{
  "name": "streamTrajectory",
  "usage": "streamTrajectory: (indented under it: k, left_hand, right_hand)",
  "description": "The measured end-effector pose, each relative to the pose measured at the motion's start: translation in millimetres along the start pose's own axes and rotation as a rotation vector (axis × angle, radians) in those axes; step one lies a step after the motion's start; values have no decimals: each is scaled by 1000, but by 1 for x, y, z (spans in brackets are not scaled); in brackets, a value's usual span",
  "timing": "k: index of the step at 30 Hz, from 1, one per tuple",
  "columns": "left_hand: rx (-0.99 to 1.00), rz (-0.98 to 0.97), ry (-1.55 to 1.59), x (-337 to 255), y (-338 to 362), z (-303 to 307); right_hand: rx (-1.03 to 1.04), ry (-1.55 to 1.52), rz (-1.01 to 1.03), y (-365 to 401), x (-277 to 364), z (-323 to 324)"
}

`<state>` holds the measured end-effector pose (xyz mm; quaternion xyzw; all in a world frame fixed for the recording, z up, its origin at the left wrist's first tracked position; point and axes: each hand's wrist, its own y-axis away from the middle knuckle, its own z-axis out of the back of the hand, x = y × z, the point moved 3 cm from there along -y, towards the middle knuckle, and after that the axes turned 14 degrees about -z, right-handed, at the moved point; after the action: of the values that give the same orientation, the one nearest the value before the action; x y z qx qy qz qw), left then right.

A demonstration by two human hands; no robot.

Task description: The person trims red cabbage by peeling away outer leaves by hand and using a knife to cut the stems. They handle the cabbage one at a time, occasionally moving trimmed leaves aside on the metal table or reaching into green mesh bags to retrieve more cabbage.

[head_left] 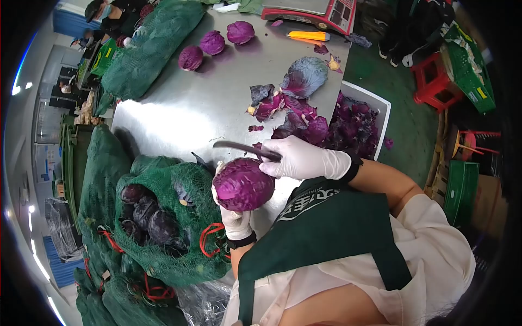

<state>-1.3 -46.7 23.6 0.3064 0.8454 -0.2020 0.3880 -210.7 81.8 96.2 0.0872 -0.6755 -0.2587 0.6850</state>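
Note:
In the head view, my gloved left hand [235, 221] grips a purple cabbage [244, 185] from below and its left side, holding it up off the metal table [179, 122]. My gloved right hand [296, 157] is wrapped round the handle of a knife [239, 145], whose dark curved blade points left, just above the cabbage. Torn purple leaves [299, 122] lie on the table beyond my right hand. To the left, an open green mesh sack [163, 217] holds several dark cabbages [155, 220].
Three purple cabbages [212, 42] sit at the table's far side. A red scale [310, 13] and a yellow-orange box cutter [309, 36] lie at the back right. Below the right table edge, a white bin [384, 117] contains purple leaves. Another person [117, 19] stands at far left.

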Motion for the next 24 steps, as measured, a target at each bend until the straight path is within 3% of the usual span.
streamTrajectory:
  k: [6,8,9,11,14,17,19,21,24]
  left_hand:
    - [134,-133,-126,-7,0,-26]
    - [-54,-29,209,1,6,-10]
    - [-55,-41,209,4,6,-5]
    - [40,-52,428,3,-6,-23]
    - [48,-22,385,-3,-13,-39]
    - [113,-7,279,3,-18,-47]
    - [80,-14,487,12,-19,-48]
    - [-23,-19,290,12,-19,-42]
    - [10,-72,263,16,-19,-20]
  right_hand:
    - [-97,168,154,-5,-14,-3]
    - [-222,203,253,-9,-20,0]
    - [-294,189,290,-13,-28,3]
    - [-457,236,202,-25,-48,17]
    - [-386,117,149,-9,-16,24]
    - [-301,157,334,15,21,2]
    - [-442,224,533,14,19,-13]
    - [-445,256,538,5,11,-11]
    - [-682,263,597,-15,0,6]
